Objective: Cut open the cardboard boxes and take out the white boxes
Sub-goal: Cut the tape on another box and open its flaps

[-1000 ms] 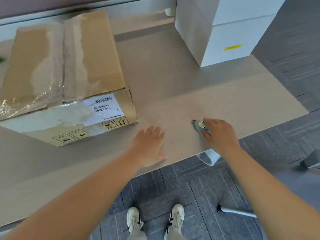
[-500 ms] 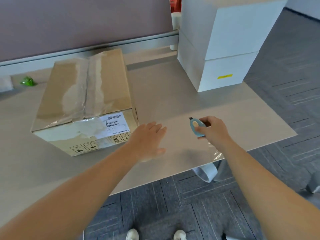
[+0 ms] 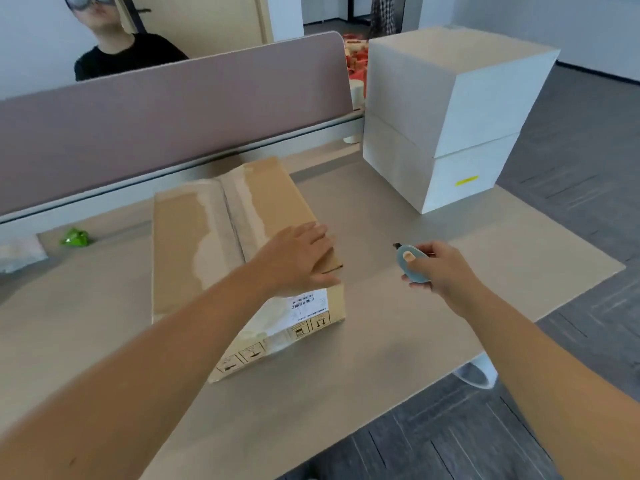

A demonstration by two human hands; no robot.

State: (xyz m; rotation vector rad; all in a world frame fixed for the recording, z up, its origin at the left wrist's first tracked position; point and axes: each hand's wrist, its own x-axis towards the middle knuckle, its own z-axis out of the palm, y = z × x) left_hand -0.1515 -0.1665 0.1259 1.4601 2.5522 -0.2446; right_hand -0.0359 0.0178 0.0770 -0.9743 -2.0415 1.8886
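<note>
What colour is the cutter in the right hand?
Light blue, with a dark tip; the cutter shows in the head view, gripped by the right hand.

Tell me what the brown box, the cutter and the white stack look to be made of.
Brown box: matte corrugated cardboard by its kraft colour, with glossy clear tape along the top seam and a white paper label.
Cutter in the right hand: smooth pale-blue shell, probably plastic; small dark tip, material unclear.
White boxes: matte white, likely coated cardboard; crisp edges, a yellow sticker.

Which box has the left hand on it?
The brown cardboard box, taped shut; the left hand rests on its top. The two stacked white boxes stand untouched.
</note>
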